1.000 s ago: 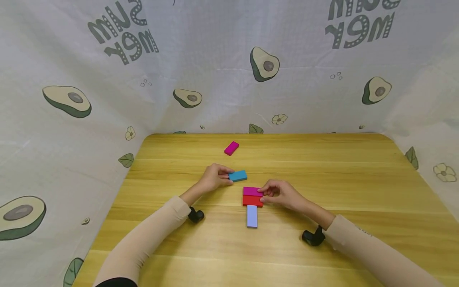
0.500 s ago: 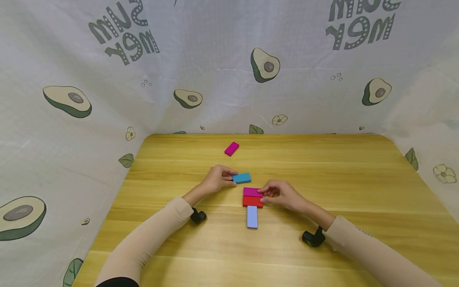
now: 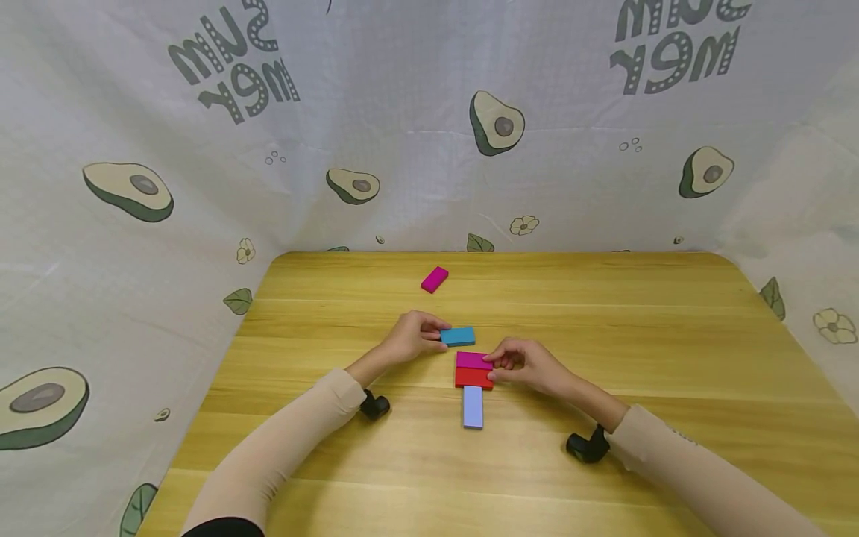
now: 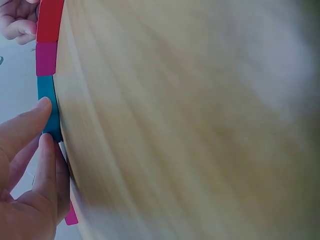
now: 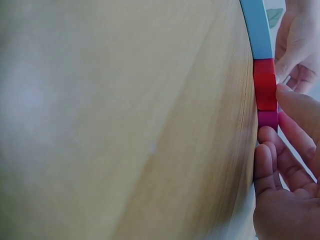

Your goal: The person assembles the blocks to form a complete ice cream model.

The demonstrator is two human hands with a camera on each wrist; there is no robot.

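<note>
My left hand (image 3: 411,334) pinches the left end of a flat blue block (image 3: 458,336) between thumb and fingers. In the left wrist view this blue block (image 4: 48,100) lies close to the far side of a magenta block (image 3: 473,360). That magenta block sits edge to edge behind a red block (image 3: 473,377). From the right, my right hand (image 3: 526,364) holds this pair, its thumb at the red block and its forefinger at the magenta one. A lavender block (image 3: 473,407) lies lengthwise, its far end against the red block's near side.
A second magenta block (image 3: 435,280) lies at an angle near the back of the wooden table (image 3: 604,298). Behind the table hangs a white cloth (image 3: 416,89) printed with avocados. A black camera mount sits under each wrist.
My left hand has moved the blue block to the right and slightly nearer, and turned it to lie more parallel with the magenta block. My right hand has stayed in place.
</note>
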